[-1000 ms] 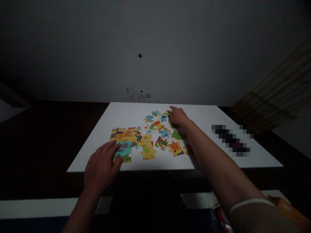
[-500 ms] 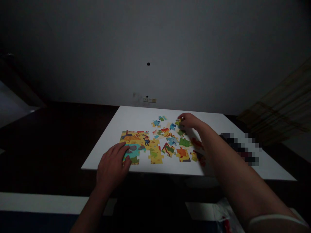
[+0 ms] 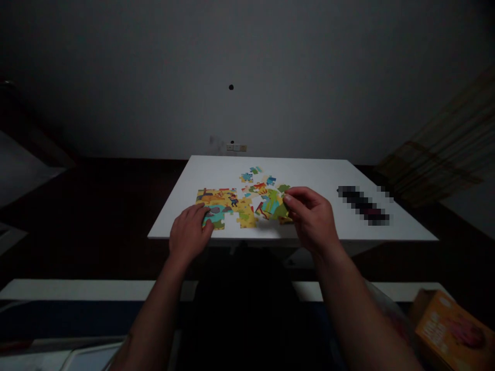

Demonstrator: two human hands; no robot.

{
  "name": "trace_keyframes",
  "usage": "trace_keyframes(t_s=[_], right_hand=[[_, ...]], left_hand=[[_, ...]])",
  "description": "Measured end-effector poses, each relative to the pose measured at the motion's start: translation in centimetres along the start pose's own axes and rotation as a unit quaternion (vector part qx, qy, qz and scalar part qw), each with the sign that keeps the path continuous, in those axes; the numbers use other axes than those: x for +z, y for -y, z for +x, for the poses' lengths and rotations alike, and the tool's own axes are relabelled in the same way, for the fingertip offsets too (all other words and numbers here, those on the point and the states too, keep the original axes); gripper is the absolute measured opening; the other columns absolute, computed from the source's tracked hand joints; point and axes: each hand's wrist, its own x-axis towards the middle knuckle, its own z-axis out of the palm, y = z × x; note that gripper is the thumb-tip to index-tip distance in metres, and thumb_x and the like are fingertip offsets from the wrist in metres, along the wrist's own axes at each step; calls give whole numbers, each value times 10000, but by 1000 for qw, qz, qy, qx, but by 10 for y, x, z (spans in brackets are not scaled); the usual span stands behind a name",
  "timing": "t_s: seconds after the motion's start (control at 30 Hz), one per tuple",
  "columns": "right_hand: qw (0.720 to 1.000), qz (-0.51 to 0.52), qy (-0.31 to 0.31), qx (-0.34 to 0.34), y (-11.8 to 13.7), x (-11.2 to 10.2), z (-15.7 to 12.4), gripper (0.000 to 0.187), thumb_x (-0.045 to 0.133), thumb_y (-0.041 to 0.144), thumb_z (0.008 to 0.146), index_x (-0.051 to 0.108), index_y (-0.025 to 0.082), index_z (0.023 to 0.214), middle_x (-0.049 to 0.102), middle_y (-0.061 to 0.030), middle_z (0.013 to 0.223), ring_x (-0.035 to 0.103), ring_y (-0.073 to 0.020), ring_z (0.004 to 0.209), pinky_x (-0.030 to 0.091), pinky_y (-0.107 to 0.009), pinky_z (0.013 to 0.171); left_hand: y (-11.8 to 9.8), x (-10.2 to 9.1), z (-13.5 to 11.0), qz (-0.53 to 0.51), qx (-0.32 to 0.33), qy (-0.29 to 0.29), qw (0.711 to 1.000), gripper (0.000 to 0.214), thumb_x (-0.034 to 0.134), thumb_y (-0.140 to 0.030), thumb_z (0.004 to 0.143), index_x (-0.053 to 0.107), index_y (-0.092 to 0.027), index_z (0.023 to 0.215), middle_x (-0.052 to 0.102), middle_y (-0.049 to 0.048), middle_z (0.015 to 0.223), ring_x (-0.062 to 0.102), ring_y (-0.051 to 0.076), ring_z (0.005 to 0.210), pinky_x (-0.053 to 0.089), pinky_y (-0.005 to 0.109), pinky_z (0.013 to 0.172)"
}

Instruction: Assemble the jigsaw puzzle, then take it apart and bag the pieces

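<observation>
A partly joined colourful jigsaw [image 3: 222, 203] lies on a white table [image 3: 317, 175]. My left hand [image 3: 189, 234] rests on the jigsaw's near left corner, fingers flat and spread. Above the table's near edge, my right hand [image 3: 311, 216] pinches a green and blue puzzle piece [image 3: 275, 204] between thumb and fingers. Several loose pieces [image 3: 255, 180] lie scattered behind the held piece, towards the table's middle.
A dark blurred object [image 3: 365, 205] lies on the table's right side. An orange box [image 3: 450, 327] sits at the lower right, below table level. A pale wall with a socket plate [image 3: 236, 148] stands behind the table. Dark floor surrounds it.
My right hand drew back from the far loose pieces to the table's near edge, now holding a piece lifted off the surface. The left hand stayed on the jigsaw corner.
</observation>
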Motion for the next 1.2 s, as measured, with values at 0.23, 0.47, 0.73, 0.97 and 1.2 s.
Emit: trace_keyframes(t_s=[0.23,0.47,0.73,0.97,1.2], right_hand=[[995,87,12,45,12,8,-22,265,738,486,817,707,267,963,708,-57,978,653,-219,790,560,-363,667],[996,70,25,51,5,11,-27,324,677,495,869,726,293,1118,719,-78,1144,692,-264,916,588,-402,721],[996,23,24,78,-28,19,-42,249,728,495,824,696,264,912,704,-46,809,652,-234,700,553,-381,619],[985,81,77,129,-40,48,-60,305,705,438,841,551,278,1049,664,-22,870,701,-234,667,582,-384,603],[979,-97,169,58,-34,87,-37,432,548,336,901,616,235,1316,650,1,690,665,-194,617,531,-319,630]], left_hand=[[-1,-1,0,-6,-4,2,1000,388,483,-315,946,610,-240,1305,581,93,1434,519,284,1296,434,481,1073],[-4,-2,-3,-11,-8,-4,1000,381,476,-309,947,617,-244,1295,577,82,1441,508,285,1301,427,476,1074],[-3,-1,-4,-9,-13,-9,1000,369,484,-309,951,619,-227,1284,575,79,1441,493,291,1310,422,463,1063],[-3,0,-5,-13,-17,-13,1000,365,502,-296,952,617,-224,1291,578,75,1437,490,286,1310,413,448,1077],[0,4,-6,-11,-13,-25,1000,347,512,-284,941,616,-239,1270,586,64,1424,490,281,1309,422,452,1071]])
